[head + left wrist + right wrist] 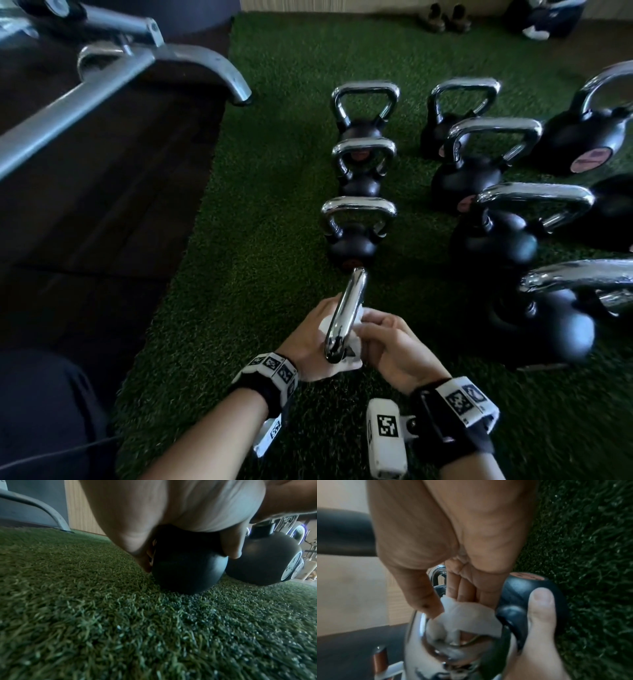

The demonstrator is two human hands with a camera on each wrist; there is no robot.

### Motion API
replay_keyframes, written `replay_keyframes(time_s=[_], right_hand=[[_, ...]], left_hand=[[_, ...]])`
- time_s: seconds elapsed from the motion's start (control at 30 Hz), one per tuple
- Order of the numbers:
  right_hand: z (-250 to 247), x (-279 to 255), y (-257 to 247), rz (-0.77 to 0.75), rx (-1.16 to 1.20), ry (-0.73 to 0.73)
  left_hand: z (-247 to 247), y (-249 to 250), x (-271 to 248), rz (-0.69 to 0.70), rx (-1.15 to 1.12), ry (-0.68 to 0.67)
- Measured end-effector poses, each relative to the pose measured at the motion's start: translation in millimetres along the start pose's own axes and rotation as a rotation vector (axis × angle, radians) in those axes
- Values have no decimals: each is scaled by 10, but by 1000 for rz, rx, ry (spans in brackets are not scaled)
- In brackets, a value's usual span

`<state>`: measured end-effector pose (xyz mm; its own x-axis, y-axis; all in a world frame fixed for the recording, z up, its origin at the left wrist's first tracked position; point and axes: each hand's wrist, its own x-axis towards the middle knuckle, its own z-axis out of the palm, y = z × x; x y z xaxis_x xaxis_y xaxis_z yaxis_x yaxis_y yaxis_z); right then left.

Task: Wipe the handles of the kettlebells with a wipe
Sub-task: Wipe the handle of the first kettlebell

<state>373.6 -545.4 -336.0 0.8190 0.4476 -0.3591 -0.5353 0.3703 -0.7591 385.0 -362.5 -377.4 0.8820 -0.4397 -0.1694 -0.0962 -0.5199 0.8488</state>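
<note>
- Nearest kettlebell (346, 346) sits on the turf (246, 274) at the near end of the left row, right between both hands; only its chrome handle (346, 315) shows well from the head view.
- Handle's long axis runs away from the person, toward the next kettlebell (356, 229) in line.
- Left hand (308, 342) curled around the black ball, thumb on it, steadying.
- Right hand (394, 346) pinches the white wipe (467, 616) against the handle's inner side.
- Both hands touch the bell; right does the wiping, likely along the bar.
- Larger kettlebell (548, 318) close on the right, may crowd the right wrist.
- Metal machine frame (102, 75) far left, well apart.
</note>
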Motion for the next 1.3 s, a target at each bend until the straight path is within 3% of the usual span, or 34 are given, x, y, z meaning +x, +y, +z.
replay_keyframes(time_s=[0.23, 0.4, 0.6, 0.77, 0.93, 1.13, 1.3], right_hand=[[-21, -1, -31, 0, 38, -33], [109, 146, -4, -108, 115, 159], [241, 103, 135, -201, 163, 326], [186, 232, 118, -338, -70, 668], [249, 169, 50, -378, -228, 735], [276, 264, -31, -368, -610, 921], [354, 292, -52, -365, -646, 978]], left_hand=[[36, -32, -34, 19, -45, 29], [9, 103, -11, 165, 96, 89], [34, 40, 13, 150, 82, 78], [62, -43, -15, 126, 65, 81], [67, -63, -3, 93, 99, 75], [84, -47, -21, 57, 24, 104], [66, -50, -25, 93, 17, 108]])
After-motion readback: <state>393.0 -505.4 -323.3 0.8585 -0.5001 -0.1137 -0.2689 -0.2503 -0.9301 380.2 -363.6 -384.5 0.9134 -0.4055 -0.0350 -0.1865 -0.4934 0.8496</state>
